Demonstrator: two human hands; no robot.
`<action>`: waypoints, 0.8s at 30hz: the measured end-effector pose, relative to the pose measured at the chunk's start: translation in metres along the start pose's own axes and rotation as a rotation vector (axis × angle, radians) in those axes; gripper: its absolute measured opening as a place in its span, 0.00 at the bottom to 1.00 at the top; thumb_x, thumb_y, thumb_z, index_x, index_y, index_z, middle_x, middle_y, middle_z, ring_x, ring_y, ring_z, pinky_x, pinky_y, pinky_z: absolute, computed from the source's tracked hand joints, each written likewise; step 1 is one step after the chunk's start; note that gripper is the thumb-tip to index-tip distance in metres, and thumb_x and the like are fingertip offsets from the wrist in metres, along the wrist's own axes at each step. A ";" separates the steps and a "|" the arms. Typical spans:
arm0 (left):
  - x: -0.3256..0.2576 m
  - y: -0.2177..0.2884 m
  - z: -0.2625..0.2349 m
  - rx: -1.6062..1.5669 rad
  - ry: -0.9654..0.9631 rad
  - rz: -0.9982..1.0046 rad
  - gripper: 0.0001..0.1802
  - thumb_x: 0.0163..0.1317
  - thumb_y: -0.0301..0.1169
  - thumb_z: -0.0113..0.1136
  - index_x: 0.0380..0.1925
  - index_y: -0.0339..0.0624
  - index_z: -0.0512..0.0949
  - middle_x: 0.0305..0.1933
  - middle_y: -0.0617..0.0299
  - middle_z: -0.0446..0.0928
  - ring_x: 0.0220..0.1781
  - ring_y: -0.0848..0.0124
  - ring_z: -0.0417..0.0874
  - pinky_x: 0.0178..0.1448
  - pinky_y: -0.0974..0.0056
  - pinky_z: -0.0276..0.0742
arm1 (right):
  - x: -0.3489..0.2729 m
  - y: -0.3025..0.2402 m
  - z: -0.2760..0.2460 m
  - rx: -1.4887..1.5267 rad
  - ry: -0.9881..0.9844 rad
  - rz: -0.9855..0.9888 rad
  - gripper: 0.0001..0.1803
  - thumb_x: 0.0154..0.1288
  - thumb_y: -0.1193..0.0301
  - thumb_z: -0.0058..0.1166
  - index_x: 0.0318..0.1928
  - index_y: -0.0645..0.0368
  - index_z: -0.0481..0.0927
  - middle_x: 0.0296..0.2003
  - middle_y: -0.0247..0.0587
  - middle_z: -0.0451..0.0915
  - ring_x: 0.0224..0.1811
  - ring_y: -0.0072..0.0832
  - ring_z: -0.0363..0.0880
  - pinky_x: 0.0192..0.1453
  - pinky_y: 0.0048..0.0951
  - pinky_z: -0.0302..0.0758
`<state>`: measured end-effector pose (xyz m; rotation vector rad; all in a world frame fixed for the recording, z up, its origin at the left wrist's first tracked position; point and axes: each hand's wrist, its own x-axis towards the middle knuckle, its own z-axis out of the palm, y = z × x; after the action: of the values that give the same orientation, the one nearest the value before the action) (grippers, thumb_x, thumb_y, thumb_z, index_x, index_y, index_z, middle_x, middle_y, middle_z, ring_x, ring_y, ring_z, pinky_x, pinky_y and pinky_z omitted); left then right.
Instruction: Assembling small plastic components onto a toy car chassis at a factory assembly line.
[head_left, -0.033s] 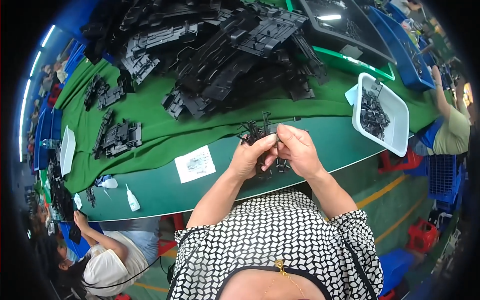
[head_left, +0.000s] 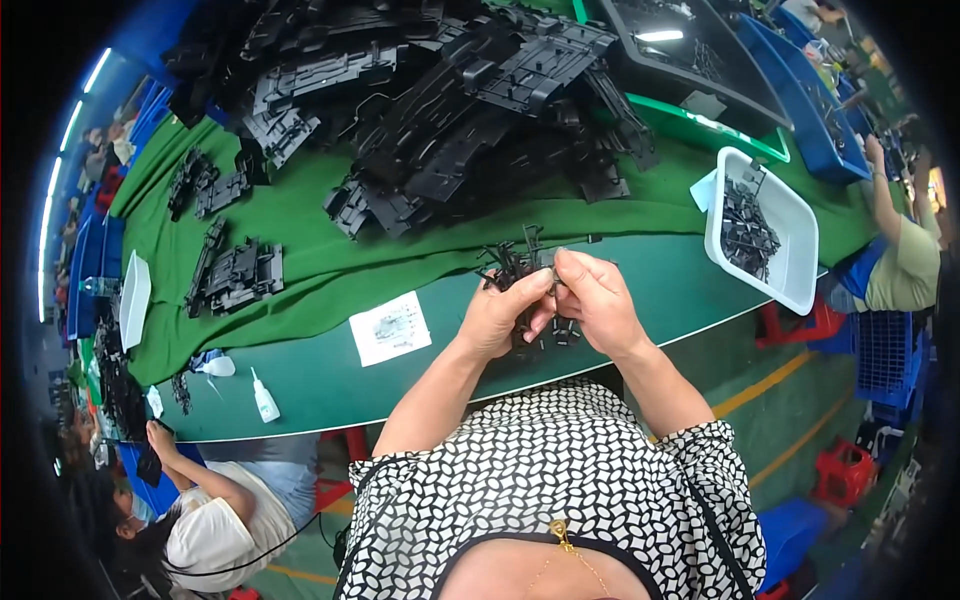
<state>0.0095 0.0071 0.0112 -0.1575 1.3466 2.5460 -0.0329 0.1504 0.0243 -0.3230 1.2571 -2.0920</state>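
Observation:
My left hand and my right hand meet over the near edge of the green table. Together they pinch a small black plastic part with thin prongs that stick up and to the left of my fingers. My right thumb and forefinger press on its right end, and my left fingers close on its underside. A few more small black pieces lie on the table just under my hands, partly hidden by them.
A big heap of black plastic frames fills the far table. A white tray of small black parts stands at right. A paper sheet, a small white bottle and stacked black parts lie left. Other people work at lower left and right.

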 end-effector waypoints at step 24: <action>0.010 0.007 -0.016 -0.478 -0.065 0.241 0.15 0.62 0.37 0.44 0.18 0.43 0.67 0.11 0.66 0.62 0.11 0.77 0.58 0.16 0.72 0.53 | 0.011 0.002 -0.054 -0.253 0.514 -0.308 0.13 0.69 0.66 0.41 0.32 0.62 0.72 0.24 0.33 0.72 0.26 0.19 0.70 0.32 0.19 0.66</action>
<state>-0.0021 -0.0084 0.0057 0.0022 0.7490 3.0067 -0.0684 0.1793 -0.0058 -0.0885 1.8834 -2.3666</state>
